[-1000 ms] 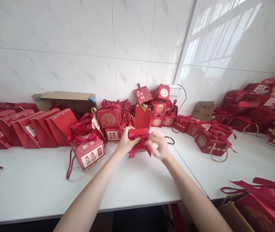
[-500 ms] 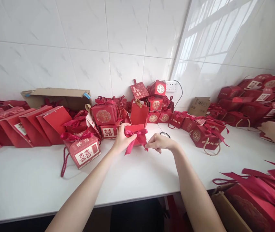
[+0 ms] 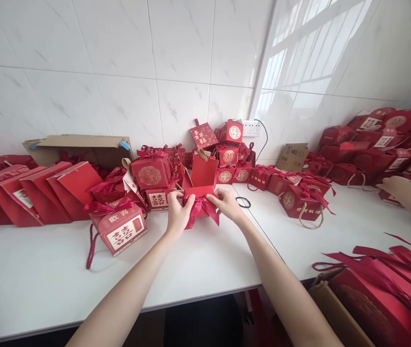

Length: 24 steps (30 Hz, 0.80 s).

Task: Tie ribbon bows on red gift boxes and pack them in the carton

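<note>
A small red gift box [image 3: 201, 177] with its lid up stands on the white table [image 3: 191, 260] straight ahead of me. A dark red ribbon [image 3: 201, 208] hangs across its front. My left hand [image 3: 177, 211] grips the ribbon at the box's left front corner, fingers pinched. On the right front side my right hand [image 3: 227, 203] pinches the ribbon's other end. Both hands press against the box.
Several red gift boxes [image 3: 118, 226] and flat red bags [image 3: 42, 190] crowd the back of the table, with a cardboard carton [image 3: 78, 147] behind. A black hair tie [image 3: 243, 202] lies right of the box. Another person's hand [image 3: 400, 190] reaches in at far right. Ribboned boxes [image 3: 378, 289] fill the lower right.
My right hand moved from pulling the ribbon end out to the right back onto the box's front. My left hand slid lower on the ribbon. The view shifted slightly left.
</note>
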Tool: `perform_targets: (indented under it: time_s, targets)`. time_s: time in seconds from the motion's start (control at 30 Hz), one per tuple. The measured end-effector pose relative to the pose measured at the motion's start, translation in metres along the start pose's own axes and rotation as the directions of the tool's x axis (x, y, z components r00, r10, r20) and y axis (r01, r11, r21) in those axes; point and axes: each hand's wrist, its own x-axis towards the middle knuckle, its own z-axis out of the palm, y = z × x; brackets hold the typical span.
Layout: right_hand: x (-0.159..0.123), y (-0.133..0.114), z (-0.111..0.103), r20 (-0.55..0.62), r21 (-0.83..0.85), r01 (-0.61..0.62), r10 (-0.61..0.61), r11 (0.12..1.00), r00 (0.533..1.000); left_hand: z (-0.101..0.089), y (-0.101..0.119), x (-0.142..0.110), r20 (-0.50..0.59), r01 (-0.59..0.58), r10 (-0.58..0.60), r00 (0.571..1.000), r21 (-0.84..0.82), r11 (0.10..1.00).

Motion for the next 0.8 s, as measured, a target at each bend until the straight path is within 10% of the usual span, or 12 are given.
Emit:
perform_targets:
  time_s: [0.4, 0.5, 0.6, 0.8]
  targets:
    - [0.001, 0.003, -0.011, 0.111, 0.167, -0.069, 0.051, 0.984, 0.993, -0.002, -0.007, 0.002, -0.019, 0.019, -0.019, 1.000, -0.031, 0.999]
    - [0.002, 0.007, -0.012, -0.028, -0.002, 0.105, -0.105, 0.994, 0.994, -0.002, -0.005, 0.002, -0.021, 0.032, -0.032, 0.999, -0.036, 0.999]
    - [0.001, 0.013, -0.010, 0.073, -0.204, 0.358, -0.351, 0.911, 0.934, -0.002, -0.006, 0.003, -0.031, 0.054, -0.055, 0.998, -0.024, 0.998]
    - [0.002, 0.025, -0.001, 0.192, -0.251, 0.428, -0.389, 0.868, 0.901, -0.004, -0.006, 0.007, -0.047, 0.037, -0.037, 0.998, 0.014, 0.999]
